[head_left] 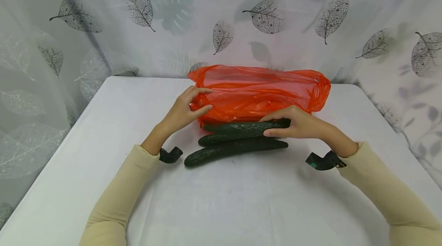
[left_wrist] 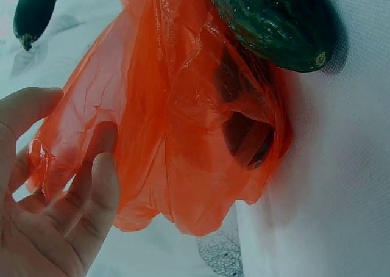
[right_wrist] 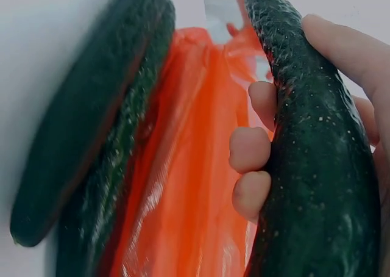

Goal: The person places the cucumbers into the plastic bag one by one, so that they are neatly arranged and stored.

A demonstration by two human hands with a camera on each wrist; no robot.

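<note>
Here on my feed, the right hand [head_left: 297,123] has its thumb and fingers wrapped round the rear cucumber [head_left: 238,127], well gripped, at the near edge of the red plastic bag [head_left: 255,94]. Two more, the middle cucumber [head_left: 229,137] and the front cucumber [head_left: 235,152], lie side by side on the white table [head_left: 224,200], just this side of the bag. And over at the bag's left end, I see the left hand [head_left: 188,106], thumb and fingers spread well apart, gripping nothing; whether the fingertips touch the film, I cannot tell.
</note>
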